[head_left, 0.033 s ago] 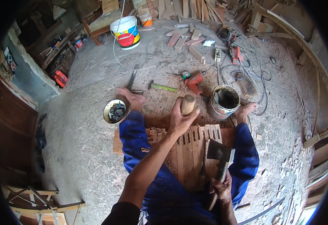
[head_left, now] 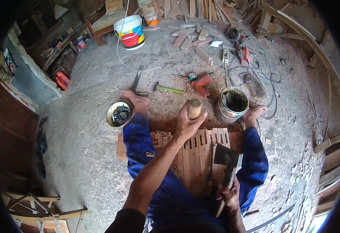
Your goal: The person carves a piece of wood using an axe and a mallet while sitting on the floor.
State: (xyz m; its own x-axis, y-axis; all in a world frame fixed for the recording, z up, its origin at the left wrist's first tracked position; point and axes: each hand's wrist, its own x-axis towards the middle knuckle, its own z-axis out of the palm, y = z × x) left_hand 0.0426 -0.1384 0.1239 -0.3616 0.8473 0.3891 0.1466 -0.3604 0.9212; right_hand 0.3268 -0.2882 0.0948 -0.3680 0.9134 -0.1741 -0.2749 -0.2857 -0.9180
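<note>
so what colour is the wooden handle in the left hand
Light tan; the wooden handle in the left hand shows best in the head view.

Dark-bladed hatchet (head_left: 229, 175), tilted, pale wooden handle (head_left: 194, 109), round end up

Dusty grey floor (head_left: 86, 116) under green-handled hammer (head_left: 170, 89), red drill (head_left: 201, 84), multicoloured bucket (head_left: 130, 38), loose wood offcuts (head_left: 186, 45)

Head fisheye: above and behind grip of bare left hand (head_left: 186, 125), near, facing down-forward; rough grey floor (head_left: 92, 116) wraps around.
</note>
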